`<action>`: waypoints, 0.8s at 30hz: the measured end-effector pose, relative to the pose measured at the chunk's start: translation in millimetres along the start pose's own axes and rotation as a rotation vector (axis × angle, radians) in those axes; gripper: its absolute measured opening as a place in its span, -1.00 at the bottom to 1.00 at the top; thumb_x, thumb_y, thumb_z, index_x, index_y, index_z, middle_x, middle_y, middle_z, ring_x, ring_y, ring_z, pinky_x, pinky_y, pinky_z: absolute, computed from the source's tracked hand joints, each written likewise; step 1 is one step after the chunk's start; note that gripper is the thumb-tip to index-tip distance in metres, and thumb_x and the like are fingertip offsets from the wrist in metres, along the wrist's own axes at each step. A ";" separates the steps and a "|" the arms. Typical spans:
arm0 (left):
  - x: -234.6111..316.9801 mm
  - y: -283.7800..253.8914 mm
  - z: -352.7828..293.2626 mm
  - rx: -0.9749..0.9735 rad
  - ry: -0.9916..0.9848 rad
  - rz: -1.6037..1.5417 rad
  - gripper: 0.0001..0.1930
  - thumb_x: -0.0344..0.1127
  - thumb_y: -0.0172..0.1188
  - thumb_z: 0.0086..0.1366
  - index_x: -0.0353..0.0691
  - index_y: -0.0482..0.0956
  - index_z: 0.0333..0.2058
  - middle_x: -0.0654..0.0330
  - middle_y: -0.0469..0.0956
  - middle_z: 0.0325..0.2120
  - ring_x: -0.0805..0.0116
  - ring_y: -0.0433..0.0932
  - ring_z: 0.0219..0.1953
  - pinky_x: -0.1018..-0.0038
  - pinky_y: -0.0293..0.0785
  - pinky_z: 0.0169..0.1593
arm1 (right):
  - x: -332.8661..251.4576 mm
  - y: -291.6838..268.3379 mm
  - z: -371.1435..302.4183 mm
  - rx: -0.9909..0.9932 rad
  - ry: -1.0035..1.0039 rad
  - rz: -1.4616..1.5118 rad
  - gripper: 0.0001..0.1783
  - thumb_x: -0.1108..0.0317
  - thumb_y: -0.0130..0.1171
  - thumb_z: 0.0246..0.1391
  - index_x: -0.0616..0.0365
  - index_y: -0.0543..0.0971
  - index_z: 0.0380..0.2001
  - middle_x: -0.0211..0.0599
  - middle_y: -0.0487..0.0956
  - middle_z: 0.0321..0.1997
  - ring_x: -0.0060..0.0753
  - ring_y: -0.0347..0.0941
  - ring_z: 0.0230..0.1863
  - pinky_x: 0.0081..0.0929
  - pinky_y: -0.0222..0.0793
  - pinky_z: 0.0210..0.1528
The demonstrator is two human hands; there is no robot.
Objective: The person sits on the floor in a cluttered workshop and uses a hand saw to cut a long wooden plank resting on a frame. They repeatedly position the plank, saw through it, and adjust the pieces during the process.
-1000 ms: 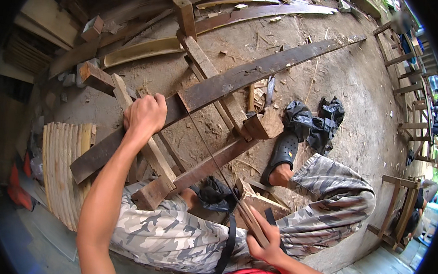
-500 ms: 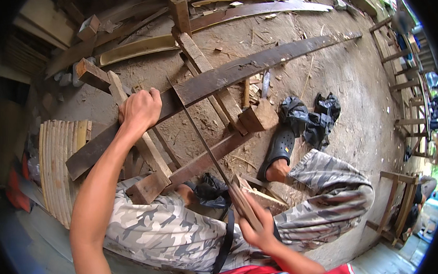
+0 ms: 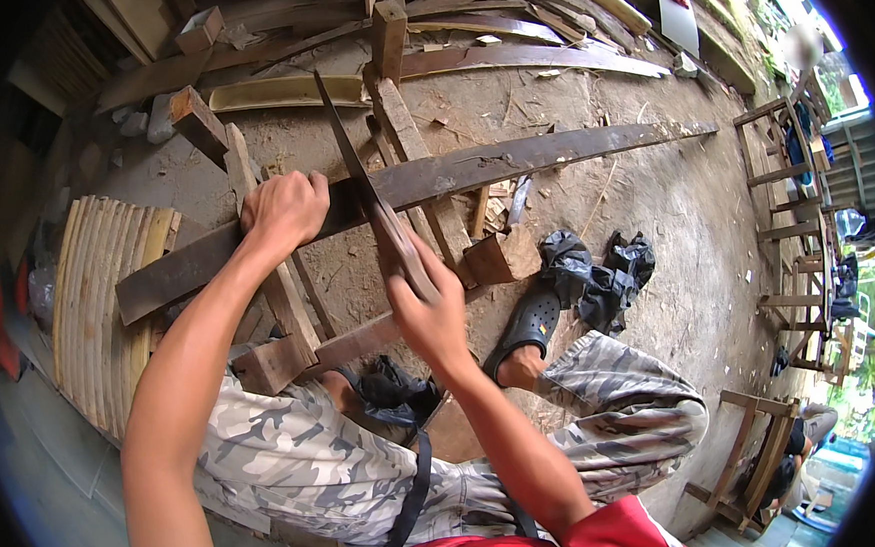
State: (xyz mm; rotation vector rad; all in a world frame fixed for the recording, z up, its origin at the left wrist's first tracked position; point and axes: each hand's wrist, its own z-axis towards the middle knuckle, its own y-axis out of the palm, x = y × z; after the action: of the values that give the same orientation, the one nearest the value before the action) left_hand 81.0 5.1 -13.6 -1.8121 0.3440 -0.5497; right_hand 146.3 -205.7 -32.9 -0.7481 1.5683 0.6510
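Hides part of the saw's handle (image 3: 403, 251) inside the clenched right hand (image 3: 429, 302). Extends beyond that grip as a dark, tapering blade (image 3: 350, 156), crossing the scuffed plank (image 3: 511, 159) clasped by the left hand (image 3: 287, 213).

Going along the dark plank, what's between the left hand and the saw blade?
In the head view, only a short stretch of the dark plank shows between the left hand and the saw blade.

Handsaw (image 3: 346, 139) across the dark plank (image 3: 442, 176)
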 end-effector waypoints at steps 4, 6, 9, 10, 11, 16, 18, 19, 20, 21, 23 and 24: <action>-2.2 0.4 0.9 -0.099 -0.023 -0.010 -0.34 -0.03 -0.22 0.46 -0.38 0.61 -0.65 -0.16 0.57 -0.68 -0.13 0.63 -0.53 0.03 0.57 -0.20 | -12.9 -50.4 -151.5 -0.035 0.007 -0.280 -0.25 0.60 0.06 0.00 0.31 0.30 0.36 0.06 0.54 0.22 -0.24 0.58 0.13 -0.46 0.41 0.14; -9.5 7.7 -1.6 -0.042 0.027 0.004 -0.31 -0.03 -0.24 0.47 -0.30 0.55 -0.75 -0.04 0.49 -0.80 0.01 0.56 -0.67 0.05 0.57 -0.33 | -37.0 -73.8 -210.1 -0.050 0.168 -0.315 -0.26 0.62 0.05 -0.03 0.35 0.32 0.33 0.00 0.65 0.08 -0.44 0.68 -0.20 -0.61 0.49 -0.15; 1.4 0.0 -5.8 -0.101 -0.025 -0.013 -0.35 -0.06 -0.19 0.46 -0.28 0.53 -0.77 -0.03 0.47 -0.82 0.03 0.55 -0.72 0.07 0.57 -0.42 | -52.9 -78.2 -209.4 -0.044 0.153 -0.295 -0.29 0.63 0.07 -0.03 0.37 0.35 0.30 0.06 0.60 0.15 -0.34 0.63 0.02 -0.53 0.46 0.02; -1.3 -2.5 -5.7 -0.102 -0.036 -0.005 -0.36 -0.07 -0.17 0.45 -0.30 0.55 -0.76 -0.08 0.50 -0.79 -0.02 0.58 -0.68 0.07 0.59 -0.38 | -39.0 -71.4 -189.8 -0.041 0.101 -0.274 -0.30 0.63 0.07 -0.03 0.37 0.36 0.29 0.08 0.57 0.18 -0.28 0.59 0.12 -0.48 0.43 0.11; 2.1 -3.1 -3.6 -0.074 -0.009 -0.008 -0.37 -0.07 -0.16 0.44 -0.33 0.56 -0.73 -0.12 0.52 -0.76 -0.07 0.60 -0.63 0.06 0.60 -0.35 | -29.1 -57.6 -151.1 -0.040 0.025 -0.272 -0.32 0.62 0.05 0.00 0.37 0.36 0.29 0.10 0.51 0.26 -0.21 0.44 0.30 -0.38 0.31 0.27; -2.2 3.6 3.7 0.076 0.065 -0.070 -0.41 -0.07 -0.11 0.40 -0.46 0.62 -0.60 -0.31 0.58 -0.56 -0.25 0.66 -0.42 0.03 0.60 -0.20 | -5.1 30.9 39.9 0.051 -0.199 -0.243 -0.29 0.51 0.09 0.02 0.17 0.35 0.33 0.24 0.57 0.08 0.00 0.58 0.08 -0.30 0.42 0.13; -1.3 0.0 4.5 0.042 0.069 -0.051 -0.40 -0.06 -0.13 0.40 -0.46 0.63 -0.58 -0.32 0.59 -0.53 -0.25 0.66 -0.41 0.02 0.60 -0.18 | 1.7 23.3 40.5 0.027 -0.235 -0.223 -0.30 0.52 0.07 0.03 0.20 0.35 0.33 0.22 0.58 0.09 -0.02 0.59 0.06 -0.30 0.43 0.12; -0.7 -3.7 4.2 0.013 0.066 -0.050 -0.40 -0.05 -0.14 0.40 -0.46 0.63 -0.58 -0.31 0.59 -0.53 -0.24 0.66 -0.41 0.02 0.59 -0.18 | 3.7 13.6 28.4 0.000 -0.082 -0.123 -0.30 0.53 0.06 0.04 0.23 0.34 0.33 0.20 0.58 0.10 -0.03 0.59 0.08 -0.29 0.42 0.14; -3.0 -4.1 1.9 -0.017 0.058 -0.050 -0.39 -0.05 -0.15 0.40 -0.46 0.63 -0.58 -0.31 0.59 -0.53 -0.24 0.66 -0.42 0.02 0.59 -0.17 | 5.3 3.5 6.9 -0.032 0.074 -0.025 -0.31 0.53 0.06 0.05 0.25 0.34 0.33 0.18 0.58 0.12 -0.05 0.59 0.09 -0.28 0.42 0.15; -7.2 -0.8 2.4 0.001 0.064 -0.050 -0.38 -0.06 -0.18 0.41 -0.46 0.63 -0.59 -0.27 0.58 -0.59 -0.23 0.65 -0.46 0.02 0.60 -0.19 | 14.9 -6.6 -26.4 0.003 -0.177 -0.250 -0.32 0.56 0.05 0.06 0.31 0.34 0.32 0.13 0.59 0.13 -0.09 0.60 0.09 -0.34 0.43 0.14; -12.5 10.8 2.6 0.037 0.103 -0.079 -0.38 -0.10 -0.16 0.42 -0.34 0.56 -0.73 -0.09 0.49 -0.78 -0.06 0.56 -0.67 0.07 0.57 -0.43 | 5.8 -34.5 -120.5 -0.034 -0.074 -0.351 -0.29 0.58 0.08 0.03 0.34 0.32 0.33 0.06 0.59 0.15 -0.10 0.62 0.06 -0.44 0.48 0.07; -16.8 12.9 3.9 0.069 0.112 -0.088 -0.37 -0.12 -0.15 0.42 -0.28 0.53 -0.80 0.00 0.44 -0.87 0.03 0.52 -0.78 0.09 0.56 -0.55 | 6.2 -50.7 -164.5 -0.033 -0.098 -0.371 -0.31 0.59 0.07 0.04 0.36 0.32 0.32 0.07 0.58 0.16 -0.16 0.62 0.07 -0.44 0.49 0.04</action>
State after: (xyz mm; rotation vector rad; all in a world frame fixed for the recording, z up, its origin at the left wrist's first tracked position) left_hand 69.4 12.6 -30.0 -1.7399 0.3179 -0.7180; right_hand 81.4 -364.6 -18.4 -0.9872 1.2873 0.4332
